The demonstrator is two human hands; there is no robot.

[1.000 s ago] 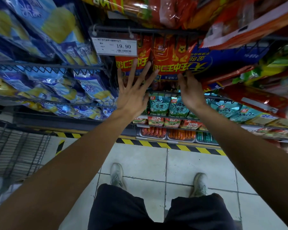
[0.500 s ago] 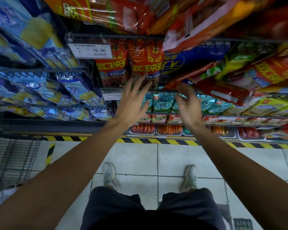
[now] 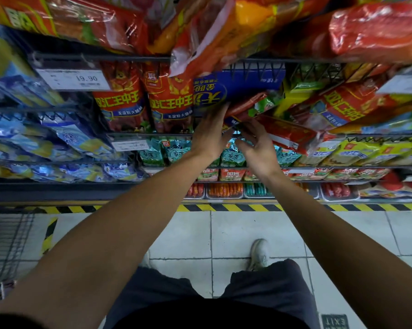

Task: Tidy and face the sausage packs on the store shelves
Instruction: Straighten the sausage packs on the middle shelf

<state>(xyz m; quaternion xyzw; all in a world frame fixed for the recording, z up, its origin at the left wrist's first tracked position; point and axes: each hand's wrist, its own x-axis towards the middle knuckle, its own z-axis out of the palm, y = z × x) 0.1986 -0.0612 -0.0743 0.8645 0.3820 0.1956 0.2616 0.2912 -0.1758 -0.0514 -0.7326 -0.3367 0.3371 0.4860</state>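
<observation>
Sausage packs [image 3: 281, 131] lie slumped and tilted on the wire shelf [image 3: 152, 135] beside the blue pack [image 3: 236, 87]; left hand [image 3: 209, 136] fingers straight against them, right hand [image 3: 259, 148] relaxed beneath, gripping nothing: straightening underway; next, probably lift, square, face forward.

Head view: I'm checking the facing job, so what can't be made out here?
- Left hand: fingertips hidden behind the slanted red pack.
- Lower price tag: print too small.
- Top-shelf packs: cut off by the upper edge.
- Blue packs, left: blurred.
</observation>
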